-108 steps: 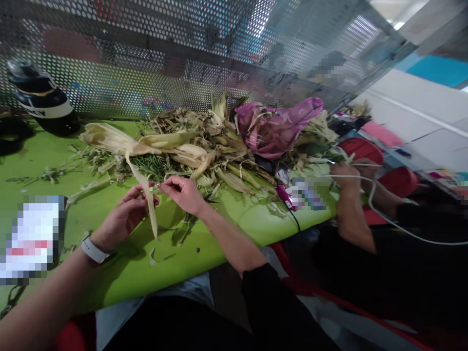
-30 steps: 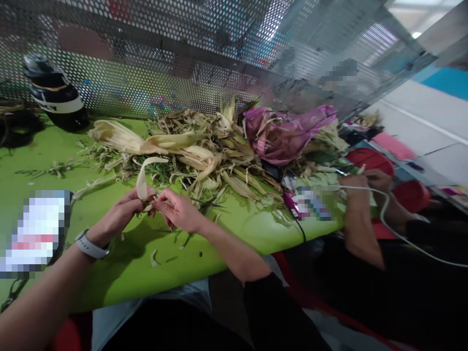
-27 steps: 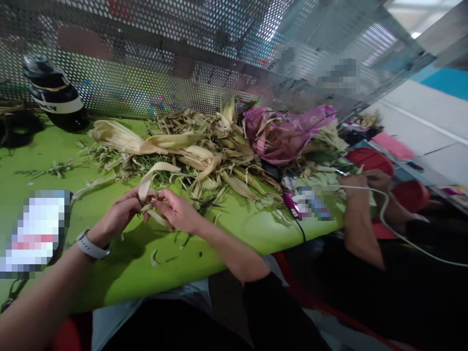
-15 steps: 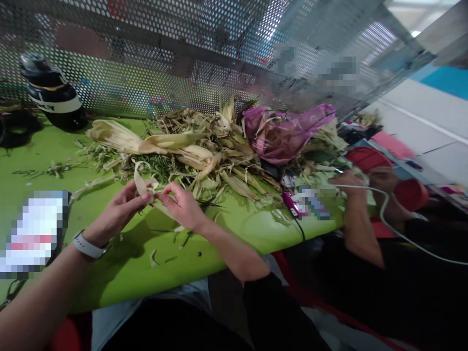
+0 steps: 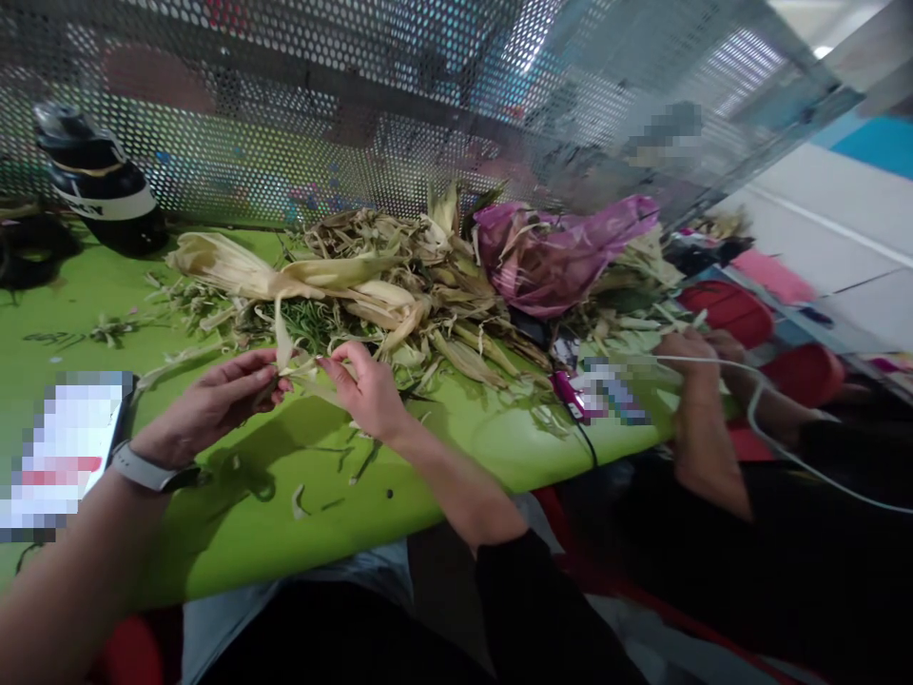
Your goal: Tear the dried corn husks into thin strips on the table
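My left hand [image 5: 214, 404] and my right hand [image 5: 367, 385] meet over the green table [image 5: 271, 533]. Both pinch a pale strip of dried corn husk [image 5: 289, 360] between their fingertips; one end of the strip stands up between the hands. A white watch sits on my left wrist. Just beyond my fingers lies a big heap of dried corn husks [image 5: 385, 285] mixed with green stalks.
A crumpled pink plastic bag [image 5: 553, 252] tops the heap at the right. A black helmet [image 5: 96, 185] stands at the back left against a perforated metal screen [image 5: 357, 105]. Another person's hands [image 5: 689, 357] work at the right by a white cable [image 5: 777, 447]. Husk scraps dot the table.
The husk strip, long and hanging at first, has been folded and bunched short between my fingers. My left hand has shifted slightly left and lower; the right stays pinched on the strip.
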Action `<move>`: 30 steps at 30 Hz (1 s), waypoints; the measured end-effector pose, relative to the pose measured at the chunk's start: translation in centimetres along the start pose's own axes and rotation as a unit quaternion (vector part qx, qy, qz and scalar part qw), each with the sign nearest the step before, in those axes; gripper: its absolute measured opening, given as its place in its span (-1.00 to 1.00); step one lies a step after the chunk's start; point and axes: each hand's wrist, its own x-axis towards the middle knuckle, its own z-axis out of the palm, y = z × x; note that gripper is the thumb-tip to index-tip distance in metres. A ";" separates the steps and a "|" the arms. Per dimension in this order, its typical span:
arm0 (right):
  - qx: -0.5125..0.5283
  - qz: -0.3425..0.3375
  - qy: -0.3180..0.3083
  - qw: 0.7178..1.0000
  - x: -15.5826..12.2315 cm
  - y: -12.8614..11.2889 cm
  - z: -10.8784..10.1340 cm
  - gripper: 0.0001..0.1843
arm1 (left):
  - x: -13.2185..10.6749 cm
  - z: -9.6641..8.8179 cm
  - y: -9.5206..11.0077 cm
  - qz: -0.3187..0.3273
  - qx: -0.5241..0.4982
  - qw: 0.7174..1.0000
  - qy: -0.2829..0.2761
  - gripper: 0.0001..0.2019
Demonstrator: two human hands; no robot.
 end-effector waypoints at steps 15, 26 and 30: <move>-0.064 -0.082 -0.053 0.993 -0.3 -0.2 1.4 -0.65 | 0.1 1.6 -1.6 0.032 0.037 0.999 0.006 -0.82; 0.026 -0.090 -0.100 0.991 -0.1 -0.6 0.1 -0.67 | 0.3 1.6 -1.3 0.069 -0.042 0.996 0.021 -0.78; 0.115 -0.068 -0.164 0.977 0.1 -0.7 0.0 -0.63 | 0.3 1.8 -1.4 0.072 -0.027 0.997 0.013 -0.72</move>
